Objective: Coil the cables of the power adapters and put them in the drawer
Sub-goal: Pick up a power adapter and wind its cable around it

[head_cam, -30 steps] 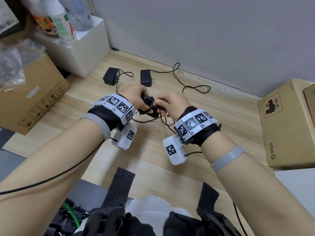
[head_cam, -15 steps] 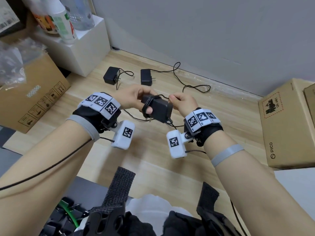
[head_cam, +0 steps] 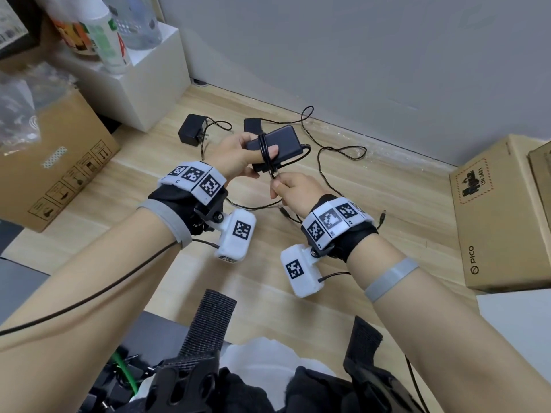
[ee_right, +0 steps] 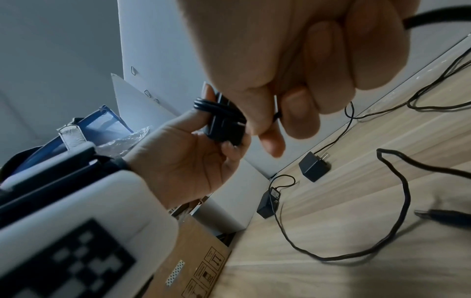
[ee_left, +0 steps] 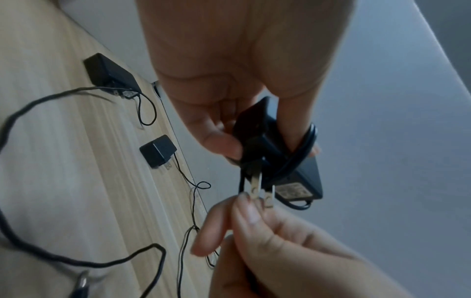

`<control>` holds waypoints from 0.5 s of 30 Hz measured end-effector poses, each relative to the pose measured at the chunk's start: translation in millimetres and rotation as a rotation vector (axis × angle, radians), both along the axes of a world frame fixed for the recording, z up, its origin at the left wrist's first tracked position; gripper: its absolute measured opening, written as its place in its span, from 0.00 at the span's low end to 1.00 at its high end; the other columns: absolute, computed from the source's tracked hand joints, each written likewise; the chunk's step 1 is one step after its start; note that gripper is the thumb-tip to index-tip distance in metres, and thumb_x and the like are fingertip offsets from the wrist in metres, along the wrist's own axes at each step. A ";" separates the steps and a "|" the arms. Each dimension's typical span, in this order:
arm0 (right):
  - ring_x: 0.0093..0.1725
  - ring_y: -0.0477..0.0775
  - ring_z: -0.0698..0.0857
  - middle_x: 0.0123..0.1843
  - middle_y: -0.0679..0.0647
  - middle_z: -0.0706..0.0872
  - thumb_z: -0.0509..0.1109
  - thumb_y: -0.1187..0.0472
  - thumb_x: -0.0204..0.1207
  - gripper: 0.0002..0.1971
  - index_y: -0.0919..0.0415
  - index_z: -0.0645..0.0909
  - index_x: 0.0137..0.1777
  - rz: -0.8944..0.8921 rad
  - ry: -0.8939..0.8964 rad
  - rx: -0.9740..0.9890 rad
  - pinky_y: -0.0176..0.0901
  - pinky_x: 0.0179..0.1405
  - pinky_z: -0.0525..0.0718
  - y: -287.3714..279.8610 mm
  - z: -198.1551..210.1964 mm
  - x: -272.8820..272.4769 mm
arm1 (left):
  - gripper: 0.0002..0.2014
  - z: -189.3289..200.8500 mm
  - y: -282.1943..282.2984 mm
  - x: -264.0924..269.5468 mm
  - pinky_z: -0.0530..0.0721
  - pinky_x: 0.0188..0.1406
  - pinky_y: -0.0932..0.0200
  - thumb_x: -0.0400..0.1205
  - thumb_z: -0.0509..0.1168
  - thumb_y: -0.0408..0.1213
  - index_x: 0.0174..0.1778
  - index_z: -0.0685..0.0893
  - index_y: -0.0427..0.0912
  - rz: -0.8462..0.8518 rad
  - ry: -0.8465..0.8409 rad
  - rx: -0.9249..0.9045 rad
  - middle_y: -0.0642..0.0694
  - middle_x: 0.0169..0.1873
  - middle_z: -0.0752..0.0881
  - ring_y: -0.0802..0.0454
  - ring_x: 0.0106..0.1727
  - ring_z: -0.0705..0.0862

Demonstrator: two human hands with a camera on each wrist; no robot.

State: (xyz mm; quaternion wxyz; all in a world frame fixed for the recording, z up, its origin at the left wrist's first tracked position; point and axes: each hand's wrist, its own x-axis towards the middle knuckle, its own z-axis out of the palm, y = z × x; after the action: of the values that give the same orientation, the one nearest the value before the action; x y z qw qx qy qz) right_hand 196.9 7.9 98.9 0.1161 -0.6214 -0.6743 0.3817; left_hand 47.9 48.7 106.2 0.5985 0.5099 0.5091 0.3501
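Left hand [head_cam: 238,156]: curled round the black adapter [head_cam: 281,141], thumb lying over the turns of cable [head_cam: 264,150] already wound about its body — the adapter is held up above the floor [head_cam: 343,293], tilted, its two plug prongs [ee_left: 256,186] pointing toward the other hand
Right hand [head_cam: 293,190]: fingers closed in a pinch on the cable just below the adapter; in the left wrist view its fingertips [ee_left: 248,209] sit right at the prong tips
Loose cable: the rest trails from the right hand down to the floor, makes a wide loop there and ends in a barrel plug [ee_right: 438,214] lying flat
Second adapter [head_cam: 192,133]: on the floor near the wall, prongs to the right, its thin cord [head_cam: 219,126] curling just beside it
Third adapter [head_cam: 252,125]: also on the floor, partly hidden behind the held one; its thin cord [head_cam: 343,150] runs off in loops along the wall
Left side: a cardboard box [head_cam: 56,162], and behind it a white box [head_cam: 140,81] with bottles [head_cam: 110,34] on top
Right side: another cardboard box [head_cam: 495,228] printed with PICO
Drawer: cannot tell where it is from these views
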 end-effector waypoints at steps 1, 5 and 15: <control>0.45 0.57 0.81 0.35 0.48 0.78 0.56 0.56 0.82 0.16 0.52 0.77 0.34 0.021 0.003 -0.010 0.48 0.51 0.78 -1.3 0.7 -0.5 | 0.10 -2.2 2.1 -1.1 0.79 0.26 0.68 0.77 0.69 0.35 0.51 0.79 0.36 0.013 0.024 0.007 0.47 0.37 0.81 0.56 0.34 0.83; 0.41 0.52 0.76 0.31 0.44 0.74 0.57 0.57 0.82 0.14 0.55 0.81 0.38 0.055 0.001 -0.035 0.42 0.44 0.71 -4.8 1.8 -2.6 | 0.09 -9.0 2.6 -1.3 0.80 0.25 0.66 0.74 0.73 0.37 0.41 0.78 0.46 -0.006 0.208 0.093 0.48 0.36 0.81 0.54 0.35 0.81; 0.43 0.53 0.82 0.35 0.47 0.82 0.72 0.47 0.71 0.10 0.45 0.78 0.31 0.067 -0.142 0.188 0.47 0.44 0.79 2.0 24.3 4.3 | 0.16 -13.9 -2.8 -7.1 0.75 0.30 0.62 0.66 0.79 0.36 0.45 0.80 0.45 -0.218 0.635 0.163 0.49 0.36 0.81 0.50 0.37 0.79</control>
State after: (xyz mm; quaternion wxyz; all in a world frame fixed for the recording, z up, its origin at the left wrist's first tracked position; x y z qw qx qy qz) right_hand 201.2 9.8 123.2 0.1130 -0.6105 -0.7340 0.2753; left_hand 40.9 45.9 92.4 0.4011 0.6909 0.5831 0.1475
